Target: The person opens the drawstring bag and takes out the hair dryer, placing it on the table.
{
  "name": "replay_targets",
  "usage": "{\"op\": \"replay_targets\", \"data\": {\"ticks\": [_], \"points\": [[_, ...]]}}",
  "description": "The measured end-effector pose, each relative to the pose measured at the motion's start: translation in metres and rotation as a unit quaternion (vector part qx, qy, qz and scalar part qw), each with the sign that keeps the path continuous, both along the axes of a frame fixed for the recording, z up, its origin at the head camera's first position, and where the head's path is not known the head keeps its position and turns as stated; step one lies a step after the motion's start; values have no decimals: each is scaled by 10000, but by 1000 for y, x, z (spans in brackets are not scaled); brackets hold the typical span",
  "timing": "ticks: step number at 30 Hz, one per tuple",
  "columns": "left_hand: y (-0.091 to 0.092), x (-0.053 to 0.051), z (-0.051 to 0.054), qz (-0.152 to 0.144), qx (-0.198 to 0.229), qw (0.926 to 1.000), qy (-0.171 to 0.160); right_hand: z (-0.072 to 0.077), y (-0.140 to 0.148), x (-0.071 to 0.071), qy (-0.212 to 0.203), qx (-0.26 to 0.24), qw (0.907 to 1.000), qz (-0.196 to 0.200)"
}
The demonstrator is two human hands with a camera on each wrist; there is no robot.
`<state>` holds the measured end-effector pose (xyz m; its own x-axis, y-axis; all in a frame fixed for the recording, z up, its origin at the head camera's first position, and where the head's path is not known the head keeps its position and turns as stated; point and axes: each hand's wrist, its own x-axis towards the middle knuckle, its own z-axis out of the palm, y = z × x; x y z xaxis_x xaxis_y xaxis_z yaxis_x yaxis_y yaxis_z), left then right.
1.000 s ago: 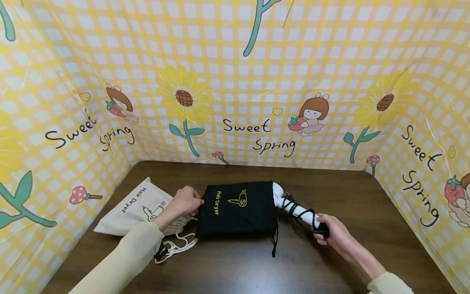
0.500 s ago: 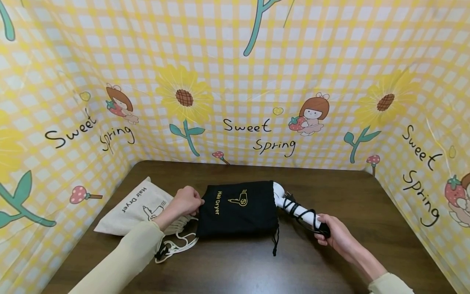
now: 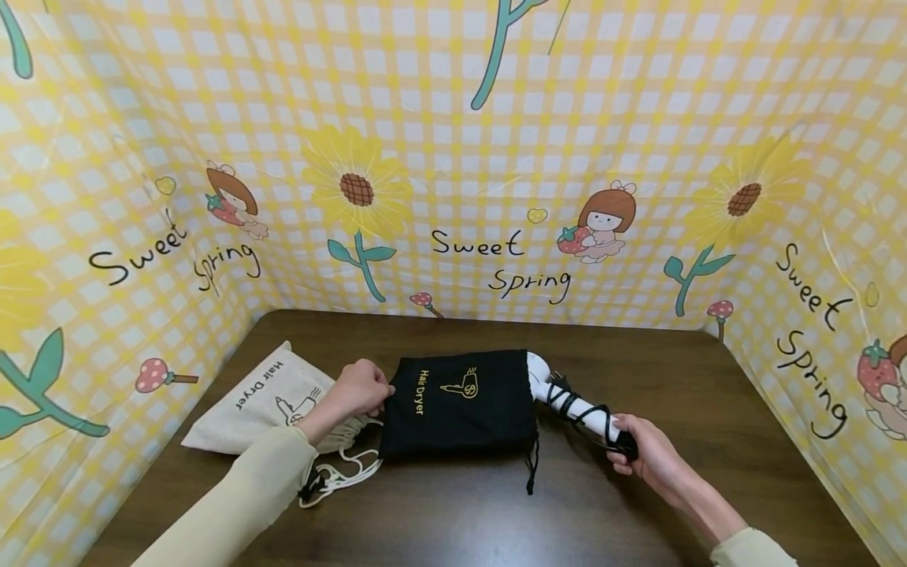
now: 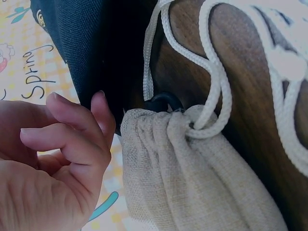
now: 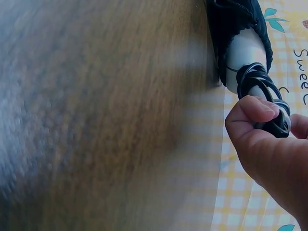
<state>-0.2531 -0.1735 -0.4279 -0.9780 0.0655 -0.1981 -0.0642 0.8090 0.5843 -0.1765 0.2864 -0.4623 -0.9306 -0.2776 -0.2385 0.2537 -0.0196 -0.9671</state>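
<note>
A black drawstring bag [image 3: 460, 425] printed "Hair Dryer" lies mid-table, its open mouth to the right. Out of that mouth sticks the white handle of a hair dryer [image 3: 584, 415], wound with black cord; the dryer's head is mostly hidden inside the bag. My right hand [image 3: 648, 457] grips the handle's end, thumb and fingers round it, as the right wrist view also shows. At the bag's left edge my left hand [image 3: 357, 387] pinches the black cloth. The left wrist view shows that hand's curled fingers [image 4: 72, 139] by the bag, the fingertips partly hidden.
A beige drawstring bag [image 3: 244, 402], also printed "Hair Dryer", lies flat at the left, partly under my left forearm. Its white cords [image 3: 347, 476] trail onto the brown table [image 3: 460, 512]. A yellow checked cloth [image 3: 453, 157] stands behind and on both sides.
</note>
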Motion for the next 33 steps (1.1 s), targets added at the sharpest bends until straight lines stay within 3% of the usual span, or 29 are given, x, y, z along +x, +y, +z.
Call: {"op": "replay_targets", "data": {"ticks": [21,33], "points": [[-1,-1,-2,85,32,9999,101,0,4,-2,-167,3,9997,-186],[-2,-5,-3,92,-7,10000,-13,2,4,-2,-210,114,9990,-368]]}}
